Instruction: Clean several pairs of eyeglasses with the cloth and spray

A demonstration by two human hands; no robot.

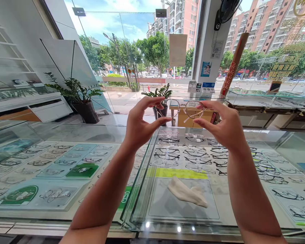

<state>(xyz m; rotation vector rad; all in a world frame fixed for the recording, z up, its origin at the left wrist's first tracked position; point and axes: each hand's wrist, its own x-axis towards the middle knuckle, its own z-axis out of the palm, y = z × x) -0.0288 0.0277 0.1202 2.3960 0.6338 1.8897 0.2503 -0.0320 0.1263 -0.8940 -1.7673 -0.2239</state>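
A pair of thin-rimmed round eyeglasses (179, 109) is held up in front of me, above the far edge of the glass display counter. My left hand (144, 118) pinches its left side between thumb and fingers. On the opposite side, my right hand (222, 122) grips the other rim the same way. The temples appear folded behind the lenses. Below, on the counter's glass top, lies a crumpled beige cloth (186, 192), apart from both hands.
Rows of eyeglass frames (197, 152) lie inside the display counter (142, 189). A potted plant (85, 110) stands at the left beyond it, and another plant (162, 108) sits behind my left hand. A wooden cabinet (185, 119) and glass storefront are farther back.
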